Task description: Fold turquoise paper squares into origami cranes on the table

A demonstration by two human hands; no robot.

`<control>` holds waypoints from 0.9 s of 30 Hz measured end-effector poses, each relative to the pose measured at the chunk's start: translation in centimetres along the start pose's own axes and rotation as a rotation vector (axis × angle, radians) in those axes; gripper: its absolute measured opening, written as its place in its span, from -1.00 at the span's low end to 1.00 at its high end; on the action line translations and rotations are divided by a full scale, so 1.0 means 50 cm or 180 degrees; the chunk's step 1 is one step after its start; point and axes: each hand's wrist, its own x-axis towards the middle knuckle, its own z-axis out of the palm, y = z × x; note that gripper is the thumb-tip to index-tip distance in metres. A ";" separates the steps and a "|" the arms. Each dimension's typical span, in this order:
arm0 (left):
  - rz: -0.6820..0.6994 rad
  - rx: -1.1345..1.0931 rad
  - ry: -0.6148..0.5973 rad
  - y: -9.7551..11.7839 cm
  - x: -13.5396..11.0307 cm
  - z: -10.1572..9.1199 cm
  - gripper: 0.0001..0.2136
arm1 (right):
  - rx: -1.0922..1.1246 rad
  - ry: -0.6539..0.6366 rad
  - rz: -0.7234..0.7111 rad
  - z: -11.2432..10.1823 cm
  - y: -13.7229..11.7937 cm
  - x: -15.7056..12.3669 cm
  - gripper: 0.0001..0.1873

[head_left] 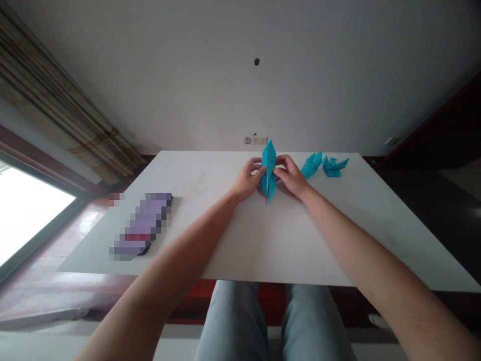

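Between the two hands, a bright turquoise, long pointed piece of folded paper was held upright above the table, and whether its lower tip was touching anything could not be told. It was pinched from one side by the left hand, thumb laid along its near face, and from the other by the right hand, thumb pressed near its edge. Some fingertips were lost behind the folds! Just right of the right hand, a slanted turquoise folded-paper shape was seen with its near end close against that hand; contact could not be made out. Farther right, a turquoise paper bird with pointed ends was shown standing. Well to the left, a purple rectangular object was blurred by coarse blocks.

Now the edges: the flat white tabletop was bounded just beyond the hands by its far edge. Open room was left toward the near edge, between the forearms, and left of the left hand; rightward, space was narrowed by the paper pieces.
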 end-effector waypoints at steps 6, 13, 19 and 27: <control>-0.0196 -0.0109 -0.0320 0.011 -0.012 0.008 -0.58 | 0.0513 0.0152 0.0112 0.000 -0.002 0.005 -0.39; -0.0477 -0.0359 -0.0589 0.020 -0.023 0.012 -0.43 | 0.0781 0.0838 0.0245 -0.004 0.001 0.014 -0.39; -0.0636 -0.0275 -0.0835 0.030 -0.021 0.007 -0.65 | 0.0871 0.0965 0.0313 -0.004 -0.005 0.018 -0.33; -0.0391 0.0517 -0.0634 0.038 -0.032 0.017 -0.77 | 0.0727 0.0950 0.0279 -0.004 -0.007 0.014 -0.47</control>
